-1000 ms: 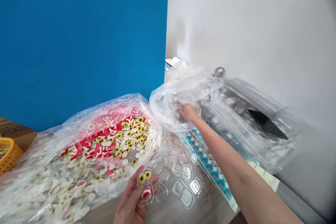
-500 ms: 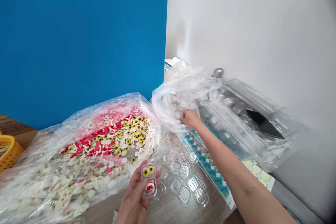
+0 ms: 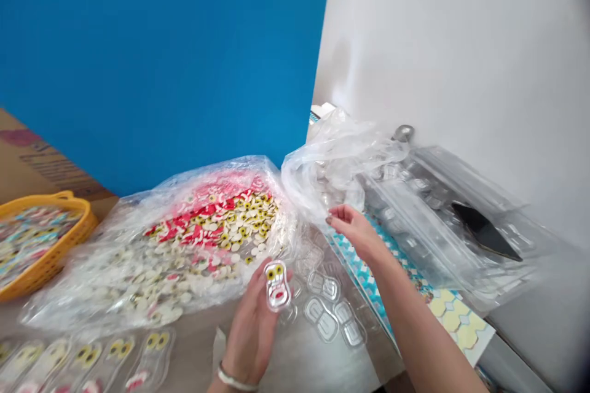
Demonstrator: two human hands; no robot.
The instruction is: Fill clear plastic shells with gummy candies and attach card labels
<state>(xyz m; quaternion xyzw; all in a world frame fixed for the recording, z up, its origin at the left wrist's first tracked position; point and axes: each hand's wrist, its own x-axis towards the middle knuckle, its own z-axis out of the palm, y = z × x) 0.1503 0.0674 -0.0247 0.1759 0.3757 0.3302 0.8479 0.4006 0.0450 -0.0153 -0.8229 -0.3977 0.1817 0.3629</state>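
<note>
My left hand (image 3: 255,322) holds a small clear plastic blister shell (image 3: 278,285) with two yellow eye discs and a red-and-white mouth piece in it. Glare crosses the shell. My right hand (image 3: 354,232) is beside the front edge of a clear plastic bag (image 3: 299,187), fingers bent and tips drawn together; anything between them is too small or transparent to make out. Between my hands, several clear shells (image 3: 321,319) lie on the table (image 3: 308,368). Behind my left hand, a large bag (image 3: 101,264) spreads out with loose yellow-eyed discs (image 3: 249,221) and red-and-white pieces (image 3: 198,224).
At left stands an orange basket (image 3: 76,239) of colourful pieces, near a cardboard box (image 3: 50,159). Filled shells (image 3: 150,359) line the front left. Clear trays (image 3: 415,227), a black phone (image 3: 486,232) and printed sheets (image 3: 454,313) lie right. A blue panel (image 3: 152,61) rises behind.
The view has swung left, bringing the basket and row of filled shells into sight. My right hand has drawn back slightly from the bag. My left thumb no longer covers the shell's front.
</note>
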